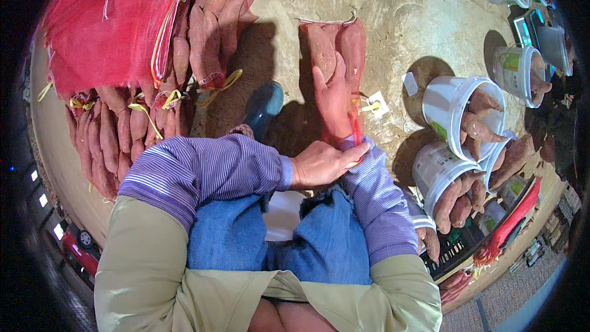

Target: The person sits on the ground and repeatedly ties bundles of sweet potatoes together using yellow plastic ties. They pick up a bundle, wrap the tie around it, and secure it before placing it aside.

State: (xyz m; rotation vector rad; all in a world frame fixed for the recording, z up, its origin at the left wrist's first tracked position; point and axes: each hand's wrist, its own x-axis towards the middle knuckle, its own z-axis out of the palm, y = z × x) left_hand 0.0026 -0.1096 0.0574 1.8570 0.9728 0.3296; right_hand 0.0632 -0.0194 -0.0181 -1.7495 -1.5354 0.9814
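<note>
A red mesh bag (pixel 357 61) holding a few sweet potatoes (pixel 321 49) lies on the floor before my knees, its stitched end away from me. My right hand (pixel 335 107) reaches into the bag, and red netting veils it. Its fingers stretch out along the sweet potatoes. By the right wrist, my left hand (pixel 319 163) is closed on the gathered red netting at the near end of the bag. A white tag (pixel 378 104) on a yellow tie sticks out beside the bag.
At left, filled mesh bags of sweet potatoes (pixel 104 141) lie piled under red netting (pixel 110 37). White buckets (pixel 445 110) heaped with sweet potatoes stand at right. A blue-grey shoe (pixel 264 107) is left of the bag; a dark crate (pixel 452 252) sits at lower right.
</note>
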